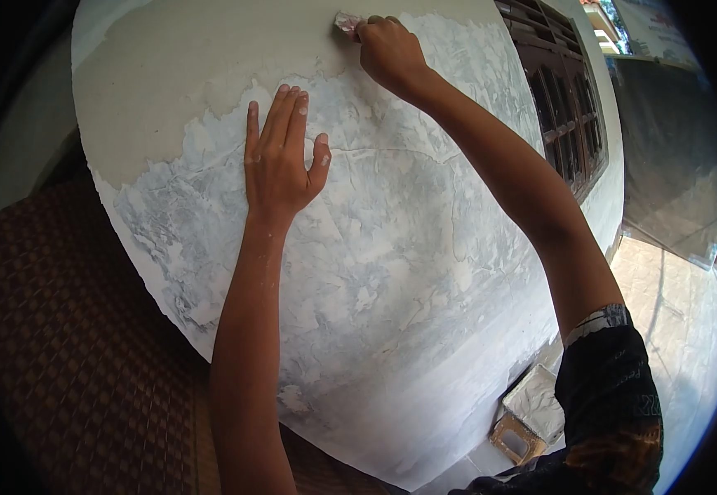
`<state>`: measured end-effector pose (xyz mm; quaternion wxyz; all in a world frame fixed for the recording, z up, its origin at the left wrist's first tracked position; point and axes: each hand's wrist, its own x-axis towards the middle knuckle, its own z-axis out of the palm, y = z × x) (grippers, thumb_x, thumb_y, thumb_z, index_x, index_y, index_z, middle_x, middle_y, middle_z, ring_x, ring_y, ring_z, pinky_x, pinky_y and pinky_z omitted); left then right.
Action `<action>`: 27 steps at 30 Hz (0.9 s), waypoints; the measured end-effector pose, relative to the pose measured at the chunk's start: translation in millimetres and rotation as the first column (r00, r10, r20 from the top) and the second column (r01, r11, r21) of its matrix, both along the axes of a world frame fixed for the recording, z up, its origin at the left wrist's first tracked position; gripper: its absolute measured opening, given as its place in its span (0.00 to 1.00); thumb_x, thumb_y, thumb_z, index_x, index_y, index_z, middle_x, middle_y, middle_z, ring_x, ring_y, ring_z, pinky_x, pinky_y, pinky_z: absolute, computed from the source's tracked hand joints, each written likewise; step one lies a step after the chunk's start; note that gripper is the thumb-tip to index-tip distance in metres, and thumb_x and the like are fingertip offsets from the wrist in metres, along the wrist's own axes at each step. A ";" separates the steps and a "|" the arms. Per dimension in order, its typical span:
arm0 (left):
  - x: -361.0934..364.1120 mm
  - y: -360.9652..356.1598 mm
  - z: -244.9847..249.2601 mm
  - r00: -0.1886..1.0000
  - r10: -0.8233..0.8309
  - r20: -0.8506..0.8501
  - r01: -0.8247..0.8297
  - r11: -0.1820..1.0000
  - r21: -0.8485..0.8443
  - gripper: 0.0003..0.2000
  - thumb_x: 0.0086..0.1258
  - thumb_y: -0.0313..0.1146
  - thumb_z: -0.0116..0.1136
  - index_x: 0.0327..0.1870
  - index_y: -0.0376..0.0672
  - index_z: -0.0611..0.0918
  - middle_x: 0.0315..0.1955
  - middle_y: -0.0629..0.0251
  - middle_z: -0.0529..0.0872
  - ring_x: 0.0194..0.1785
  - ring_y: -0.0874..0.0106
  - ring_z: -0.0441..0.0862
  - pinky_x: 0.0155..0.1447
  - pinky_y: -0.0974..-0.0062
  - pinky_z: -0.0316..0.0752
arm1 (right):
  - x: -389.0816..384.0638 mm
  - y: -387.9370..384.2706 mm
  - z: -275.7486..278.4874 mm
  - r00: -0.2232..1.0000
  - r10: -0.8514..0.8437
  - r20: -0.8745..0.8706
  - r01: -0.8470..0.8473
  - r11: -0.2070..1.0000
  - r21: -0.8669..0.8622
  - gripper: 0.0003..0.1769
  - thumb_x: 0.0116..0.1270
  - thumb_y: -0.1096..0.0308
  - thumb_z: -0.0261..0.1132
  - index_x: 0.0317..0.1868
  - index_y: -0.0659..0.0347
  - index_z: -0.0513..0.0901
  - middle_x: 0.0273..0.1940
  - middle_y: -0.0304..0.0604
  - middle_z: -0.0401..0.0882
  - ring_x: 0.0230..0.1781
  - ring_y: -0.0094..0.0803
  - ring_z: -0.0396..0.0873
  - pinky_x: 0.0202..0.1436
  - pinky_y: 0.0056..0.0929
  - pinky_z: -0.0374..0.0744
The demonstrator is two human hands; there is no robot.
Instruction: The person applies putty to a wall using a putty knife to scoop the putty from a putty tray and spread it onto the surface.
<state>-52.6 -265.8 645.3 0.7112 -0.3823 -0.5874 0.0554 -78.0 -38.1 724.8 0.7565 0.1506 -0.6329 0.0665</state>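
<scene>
A wall (391,214) with patchy white and grey plaster fills the middle of the view, and its upper part is smooth beige. My left hand (280,153) lies flat against it with the fingers spread, white specks on the skin. Higher up and to the right, my right hand (391,54) is closed around a small scraper (347,25), whose whitish, smeared end shows at the left of the fist, near the border of the beige paint. Its handle is hidden inside the fist.
At the right is a dark window with bars (560,99). A plaster-covered box (534,404) stands low by the wall's foot. Brown woven matting (86,346) is at the lower left. A dark hanging sheet (672,157) is at the far right.
</scene>
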 end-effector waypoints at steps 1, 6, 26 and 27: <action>0.7 -0.4 -0.1 1.000 0.007 0.000 -0.007 1.000 0.008 0.25 0.69 0.37 0.50 0.64 0.33 0.77 0.65 0.53 0.78 0.74 0.59 0.69 0.79 0.45 0.53 | -0.2 -7.1 -10.9 0.999 -0.041 0.013 0.040 0.998 0.038 0.11 0.60 0.79 0.60 0.41 0.64 0.87 0.42 0.52 0.85 0.44 0.49 0.83 0.39 0.43 0.85; 2.6 1.0 1.4 1.000 -0.001 -0.018 0.001 1.000 0.004 0.24 0.68 0.36 0.51 0.64 0.33 0.77 0.65 0.53 0.78 0.74 0.60 0.69 0.79 0.45 0.53 | 27.7 -29.2 -80.3 0.995 0.054 0.084 -0.063 0.992 0.109 0.08 0.65 0.76 0.60 0.41 0.65 0.85 0.41 0.49 0.85 0.45 0.45 0.83 0.37 0.43 0.85; -1.0 -0.2 0.6 0.998 0.048 -0.032 -0.049 0.999 -0.017 0.24 0.69 0.39 0.52 0.62 0.32 0.79 0.63 0.52 0.80 0.73 0.60 0.71 0.79 0.49 0.54 | -14.4 29.7 -25.2 0.996 -0.088 -0.012 0.089 0.996 0.028 0.12 0.58 0.80 0.62 0.42 0.65 0.86 0.44 0.49 0.84 0.45 0.45 0.83 0.40 0.42 0.86; -0.8 -0.2 0.9 0.998 0.045 -0.032 -0.045 0.999 -0.015 0.24 0.70 0.39 0.52 0.62 0.32 0.79 0.63 0.51 0.80 0.73 0.60 0.72 0.79 0.49 0.53 | -21.4 31.0 -30.4 0.997 -0.078 0.006 0.077 0.994 0.073 0.12 0.58 0.80 0.62 0.42 0.65 0.86 0.44 0.50 0.84 0.46 0.45 0.83 0.40 0.42 0.86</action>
